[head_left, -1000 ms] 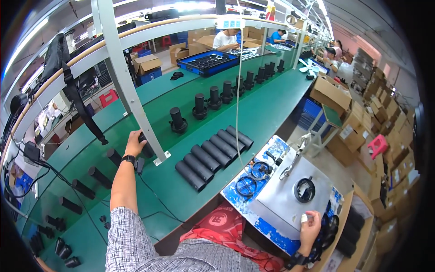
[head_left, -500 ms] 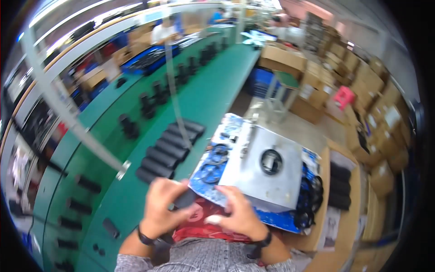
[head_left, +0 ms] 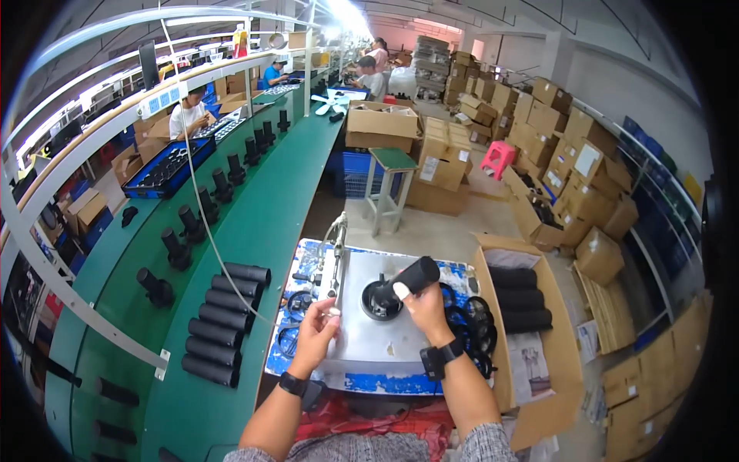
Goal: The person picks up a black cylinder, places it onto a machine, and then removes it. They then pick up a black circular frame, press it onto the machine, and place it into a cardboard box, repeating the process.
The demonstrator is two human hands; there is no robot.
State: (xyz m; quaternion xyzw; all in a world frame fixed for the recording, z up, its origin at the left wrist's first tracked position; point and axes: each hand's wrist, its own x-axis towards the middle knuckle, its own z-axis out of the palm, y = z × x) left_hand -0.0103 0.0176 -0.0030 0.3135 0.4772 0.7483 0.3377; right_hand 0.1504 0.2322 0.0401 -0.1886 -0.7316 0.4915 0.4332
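My right hand is closed around a black cylinder, which tilts up to the right. Its lower end meets or overlaps a round black part on top of a silver metal box; whether they are joined cannot be made out. White covers the right thumb's tip. My left hand is beside the box's left edge, thumb and forefinger drawn together at the near end of a metal clamp-like fixture. Something white shows at those fingertips, too small to name. Black rings lie right of the box.
Several black tubes lie in a row on the green bench, with upright black parts behind them. An open carton holding black tubes stands at right. A stool and stacked boxes are farther back. Co-workers sit along the bench.
My view has swung and steadied. Both hands have moved forward from near my lap to the metal box. The black cylinder is now in my right hand over the round part.
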